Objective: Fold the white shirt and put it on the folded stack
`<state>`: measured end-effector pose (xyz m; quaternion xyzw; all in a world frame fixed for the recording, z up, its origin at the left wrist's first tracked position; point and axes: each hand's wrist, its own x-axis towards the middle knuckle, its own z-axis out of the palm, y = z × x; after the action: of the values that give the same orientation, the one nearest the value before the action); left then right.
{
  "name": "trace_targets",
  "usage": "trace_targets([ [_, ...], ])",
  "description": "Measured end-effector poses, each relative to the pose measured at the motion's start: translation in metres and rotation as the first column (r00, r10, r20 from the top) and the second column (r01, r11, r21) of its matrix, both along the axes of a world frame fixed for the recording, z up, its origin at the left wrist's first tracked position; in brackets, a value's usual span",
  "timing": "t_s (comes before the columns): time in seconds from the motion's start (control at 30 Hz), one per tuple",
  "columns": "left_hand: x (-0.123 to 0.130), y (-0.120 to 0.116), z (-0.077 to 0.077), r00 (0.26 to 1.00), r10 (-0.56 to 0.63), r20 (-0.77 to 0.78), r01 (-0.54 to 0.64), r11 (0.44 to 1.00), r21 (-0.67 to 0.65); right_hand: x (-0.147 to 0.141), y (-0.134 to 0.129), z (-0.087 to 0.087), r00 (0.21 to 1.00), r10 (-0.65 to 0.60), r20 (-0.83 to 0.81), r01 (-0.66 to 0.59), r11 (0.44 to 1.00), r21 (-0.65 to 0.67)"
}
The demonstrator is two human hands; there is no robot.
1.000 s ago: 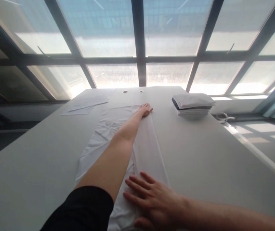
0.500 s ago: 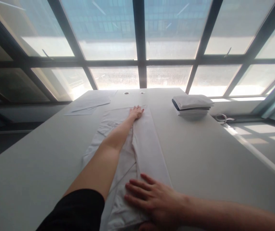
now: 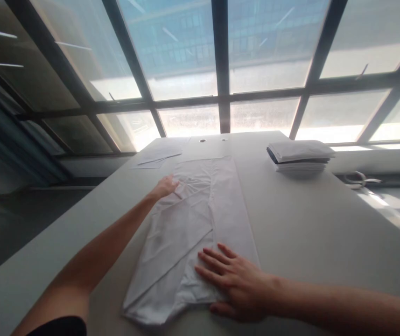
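Observation:
A folded white shirt (image 3: 178,228) lies lengthwise on the white table, its right side a smooth flat strip and its left side creased, with slanting folds. At the upper left edge of the cloth is my left hand (image 3: 165,186), its fingers closed on the fabric, where wrinkles gather. Near the closer end of the shirt, my right hand (image 3: 236,282) rests palm down with fingers spread and stretched out. It presses on the cloth at the right and holds nothing.
A stack of folded white cloth with a dark layer (image 3: 299,156) stands at the far right of the white table (image 3: 301,233). Sheets of paper (image 3: 159,156) lie at the far left. A roll of tape (image 3: 355,178) shows beyond the right edge. Windows rise behind.
My left hand has moved from the far middle of the shirt to its left edge and closed on the cloth. My right hand stays flat. The view has shifted left.

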<state>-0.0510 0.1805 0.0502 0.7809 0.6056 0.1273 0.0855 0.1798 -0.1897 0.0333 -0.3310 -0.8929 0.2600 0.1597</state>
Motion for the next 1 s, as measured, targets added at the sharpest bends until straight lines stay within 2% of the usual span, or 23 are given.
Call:
trace_targets([
  [0.13,-0.061,-0.065,-0.005,0.999,0.030,-0.043,-0.030,1.000,-0.007,-0.019,0.013,-0.003,1.000,-0.024,0.006,0.024,0.999,0.042],
  [0.23,-0.094,-0.105,-0.005,0.994,0.065,0.092,-0.058,0.995,-0.076,-0.027,0.020,-0.003,0.998,-0.042,-0.051,0.044,0.998,0.035],
  [0.33,-0.120,-0.135,0.001,0.921,0.184,0.344,-0.083,0.954,-0.288,-0.018,0.038,-0.010,0.961,-0.206,-0.185,0.213,0.977,0.017],
  [0.43,-0.135,-0.154,0.009,0.822,0.314,0.475,-0.061,0.878,-0.475,0.005,0.071,-0.023,0.837,-0.436,-0.332,0.471,0.882,0.030],
  [0.5,-0.138,-0.161,0.014,0.772,0.347,0.533,-0.004,0.841,-0.541,0.020,0.094,-0.032,0.737,-0.543,-0.403,0.603,0.797,0.029],
  [0.57,-0.133,-0.164,0.020,0.723,0.339,0.602,0.099,0.812,-0.576,0.030,0.112,-0.037,0.665,-0.602,-0.443,0.676,0.737,0.014],
  [0.67,-0.115,-0.159,0.028,0.676,0.283,0.680,0.260,0.772,-0.580,0.036,0.123,-0.041,0.641,-0.610,-0.465,0.698,0.716,0.022],
  [0.73,-0.100,-0.154,0.033,0.718,0.247,0.651,0.243,0.787,-0.567,0.036,0.124,-0.043,0.649,-0.597,-0.472,0.693,0.720,0.042],
  [0.87,-0.080,-0.145,0.035,0.899,0.149,0.412,0.062,0.888,-0.455,0.036,0.123,-0.048,0.640,-0.600,-0.480,0.708,0.703,0.065],
  [0.93,-0.077,-0.145,0.031,0.933,0.080,0.351,0.055,0.932,-0.359,0.037,0.124,-0.049,0.642,-0.600,-0.477,0.708,0.703,0.069],
  [1.0,-0.076,-0.147,0.031,0.926,0.036,0.375,0.086,0.949,-0.304,0.038,0.125,-0.050,0.651,-0.593,-0.474,0.700,0.710,0.073],
])
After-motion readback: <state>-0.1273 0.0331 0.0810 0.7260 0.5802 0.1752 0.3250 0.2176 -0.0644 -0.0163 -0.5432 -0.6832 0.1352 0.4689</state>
